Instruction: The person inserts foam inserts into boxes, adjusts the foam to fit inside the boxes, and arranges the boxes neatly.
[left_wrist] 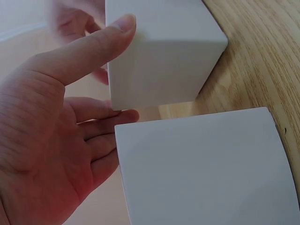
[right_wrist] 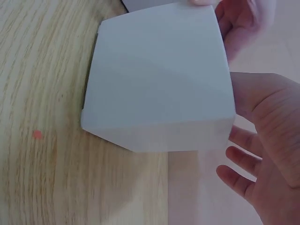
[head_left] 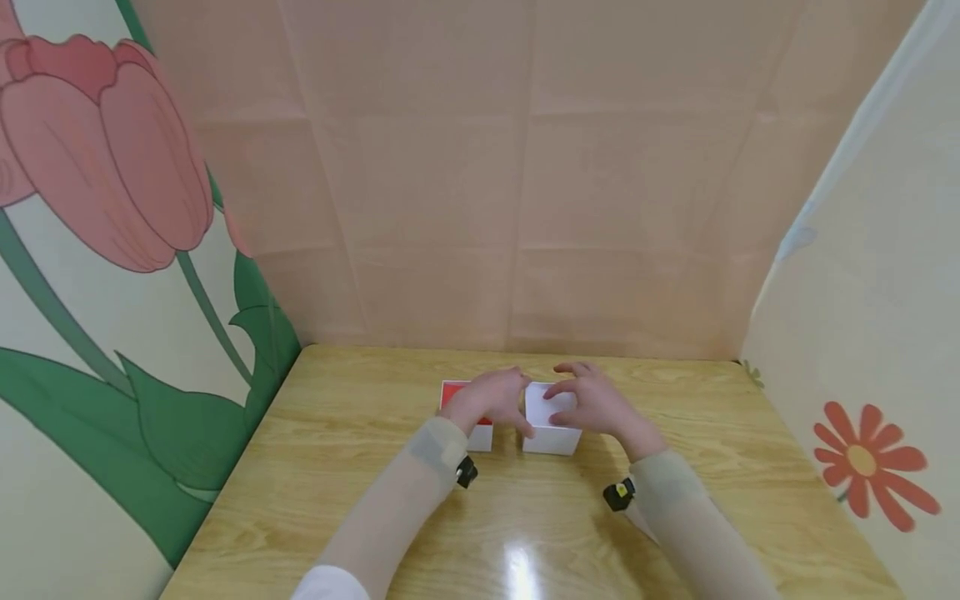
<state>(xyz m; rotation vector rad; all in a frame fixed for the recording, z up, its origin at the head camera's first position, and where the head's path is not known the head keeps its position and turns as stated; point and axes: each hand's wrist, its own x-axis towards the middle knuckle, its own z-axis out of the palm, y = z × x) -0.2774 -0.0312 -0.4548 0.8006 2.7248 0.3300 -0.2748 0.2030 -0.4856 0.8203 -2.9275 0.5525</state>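
Observation:
Two white open-topped boxes stand side by side on the wooden table. My left hand holds the right-hand white box at its left side. In the left wrist view the thumb lies on the box's corner near the rim, with the fingertips by the far corner. My right hand hovers at the box's right rim, fingers spread and loosely bent. Its thumb passes behind the near wall in the right wrist view, partly hidden. Under my left forearm sits the other box, with red showing inside.
The wooden table runs back to a pinkish creased cloth. A wall panel with a large tulip stands to the left, and one with a red flower to the right. A small red spot marks the table.

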